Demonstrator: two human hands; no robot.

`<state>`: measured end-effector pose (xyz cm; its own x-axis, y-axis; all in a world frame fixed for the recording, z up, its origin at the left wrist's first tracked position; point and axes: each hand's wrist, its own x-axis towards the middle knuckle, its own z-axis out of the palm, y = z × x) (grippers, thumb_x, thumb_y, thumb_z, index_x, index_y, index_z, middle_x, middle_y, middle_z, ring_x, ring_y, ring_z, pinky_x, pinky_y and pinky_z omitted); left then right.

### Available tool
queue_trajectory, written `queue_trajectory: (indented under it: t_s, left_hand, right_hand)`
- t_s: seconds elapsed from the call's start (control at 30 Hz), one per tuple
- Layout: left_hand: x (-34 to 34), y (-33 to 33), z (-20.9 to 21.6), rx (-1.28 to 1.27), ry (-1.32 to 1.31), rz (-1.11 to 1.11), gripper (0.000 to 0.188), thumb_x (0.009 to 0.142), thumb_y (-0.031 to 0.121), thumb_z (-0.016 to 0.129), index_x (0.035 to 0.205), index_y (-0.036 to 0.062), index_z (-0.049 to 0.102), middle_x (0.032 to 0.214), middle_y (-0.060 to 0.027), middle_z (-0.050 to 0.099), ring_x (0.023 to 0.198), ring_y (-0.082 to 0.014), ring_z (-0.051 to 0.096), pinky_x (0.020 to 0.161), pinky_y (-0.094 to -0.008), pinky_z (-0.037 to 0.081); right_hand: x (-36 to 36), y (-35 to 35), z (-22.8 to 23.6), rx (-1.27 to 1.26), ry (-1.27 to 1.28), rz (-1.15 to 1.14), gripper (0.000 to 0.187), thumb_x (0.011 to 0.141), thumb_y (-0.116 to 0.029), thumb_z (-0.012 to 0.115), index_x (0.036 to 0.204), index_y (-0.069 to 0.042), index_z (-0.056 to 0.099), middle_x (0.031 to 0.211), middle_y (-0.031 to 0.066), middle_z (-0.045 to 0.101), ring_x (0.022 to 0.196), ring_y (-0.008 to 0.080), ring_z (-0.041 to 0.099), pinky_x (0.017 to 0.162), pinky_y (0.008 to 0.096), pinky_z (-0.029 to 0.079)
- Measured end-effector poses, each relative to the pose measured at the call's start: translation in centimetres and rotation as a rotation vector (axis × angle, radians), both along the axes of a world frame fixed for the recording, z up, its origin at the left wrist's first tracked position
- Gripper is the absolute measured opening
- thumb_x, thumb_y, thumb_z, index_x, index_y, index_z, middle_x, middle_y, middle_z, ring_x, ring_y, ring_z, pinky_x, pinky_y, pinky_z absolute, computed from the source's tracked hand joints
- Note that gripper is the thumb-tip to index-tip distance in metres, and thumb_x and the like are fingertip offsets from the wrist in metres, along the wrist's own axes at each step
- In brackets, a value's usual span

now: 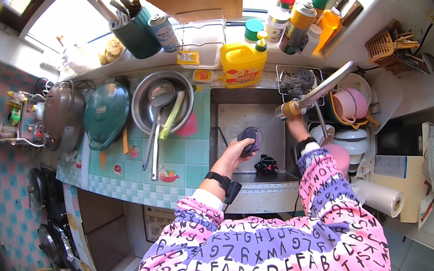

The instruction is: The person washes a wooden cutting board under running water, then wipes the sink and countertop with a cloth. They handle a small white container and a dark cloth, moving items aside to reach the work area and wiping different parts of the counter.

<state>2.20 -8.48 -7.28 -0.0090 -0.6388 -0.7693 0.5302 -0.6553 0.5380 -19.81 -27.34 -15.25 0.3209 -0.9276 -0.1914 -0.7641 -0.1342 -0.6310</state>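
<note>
My left hand (238, 152) is closed round a dark, rounded, purplish-grey thing (250, 137) above the sink (221, 114). It may be a wad of cloth, but its kind cannot be made out. Near the sink's front wall lies a crumpled black piece with pink marks (266, 165), which looks like cloth. My right hand (297, 126) is at the sink's right side, just below the metal faucet (325, 85). The faucet's spout end hides its fingers, so what they touch does not show.
A wire rack (281, 76) with dark scrubbers sits behind the faucet. Stacked bowls (351, 137) crowd the right. A yellow jug (243, 63) stands at the back. Left of the sink, a steel bowl (138, 99) holds ladles and a green stalk (173, 114).
</note>
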Motion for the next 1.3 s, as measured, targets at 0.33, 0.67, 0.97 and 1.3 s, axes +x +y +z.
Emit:
queue_trajectory:
  t_s: [0.33, 0.67, 0.97, 1.3]
  left_hand:
    - [-2.8, 2.7, 0.8, -0.072, -0.215, -0.265, 0.121, 0.065, 0.011, 0.086, 0.154, 0.0028, 0.004, 0.096, -0.0123, 0.062, 0.08, -0.0206, 0.065, 0.062, -0.0332, 0.057]
    - [-4.7, 4.7, 1.2, -0.233, -1.191, -0.755, 0.092, 0.082, 0.019, 0.064, 0.152, -0.0045, 0.01, 0.098, -0.022, 0.07, 0.085, -0.0358, 0.07, 0.071, -0.0457, 0.056]
    - [-4.6, 6.3, 0.8, -0.308, -1.43, -0.784, 0.061, 0.095, 0.014, 0.048, 0.149, -0.0028, 0.025, 0.089, -0.0202, 0.069, 0.076, -0.035, 0.071, 0.063, -0.0443, 0.058]
    - [0.6, 7.0, -2.7, -0.385, -0.257, -0.263, 0.065, 0.074, 0.028, 0.083, 0.127, 0.0076, 0.051, 0.107, -0.0065, 0.065, 0.095, -0.0162, 0.062, 0.075, -0.0337, 0.05]
  right_hand:
    - [5.3, 14.1, 5.5, 0.961, -0.989, -0.208, 0.026, 0.099, -0.02, 0.059, 0.122, -0.007, 0.055, 0.109, 0.0082, 0.063, 0.096, 0.0163, 0.063, 0.082, 0.03, 0.053]
    - [7.5, 15.5, 2.2, 0.703, -0.697, -0.327, 0.027, 0.102, -0.021, 0.048, 0.087, -0.004, 0.062, 0.081, 0.0052, 0.062, 0.076, 0.0154, 0.055, 0.068, 0.0319, 0.045]
    - [8.4, 16.8, 0.5, 0.527, -0.613, -0.354, 0.03, 0.103, -0.021, 0.043, 0.088, -0.003, 0.062, 0.083, 0.0061, 0.06, 0.076, 0.0167, 0.054, 0.071, 0.0344, 0.045]
    - [6.9, 18.4, 10.9, 0.768, -0.664, -0.302, 0.068, 0.089, -0.02, 0.072, 0.144, -0.006, 0.034, 0.119, 0.0106, 0.058, 0.093, 0.0195, 0.062, 0.079, 0.0383, 0.049]
